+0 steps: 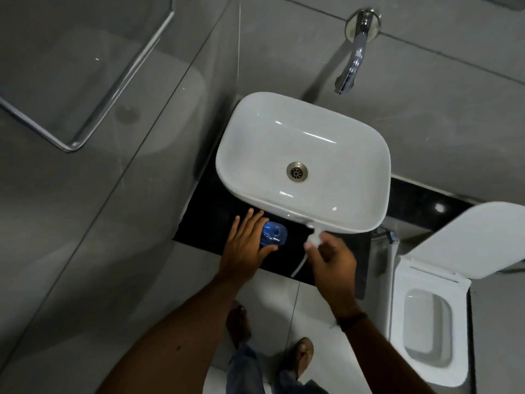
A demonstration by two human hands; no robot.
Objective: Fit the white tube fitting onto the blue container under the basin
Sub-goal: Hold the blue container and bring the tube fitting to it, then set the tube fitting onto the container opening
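Note:
The blue container [273, 234] stands on the black counter [204, 223] just in front of the white basin [305, 163], its round neck open and facing up. My left hand [246, 243] wraps its left side, fingers spread, thumb along the near edge. My right hand [331, 258] holds the white tube fitting [314, 238] at the basin's front rim, to the right of the container and apart from it. A thin white tube [299, 265] trails down from the fitting towards the counter's edge.
A chrome wall tap [353, 62] juts out above the basin. A white toilet [429, 331] with its lid raised stands at the right. A glass shower panel [85, 75] fills the left. My feet [301, 356] are on the pale floor tiles below.

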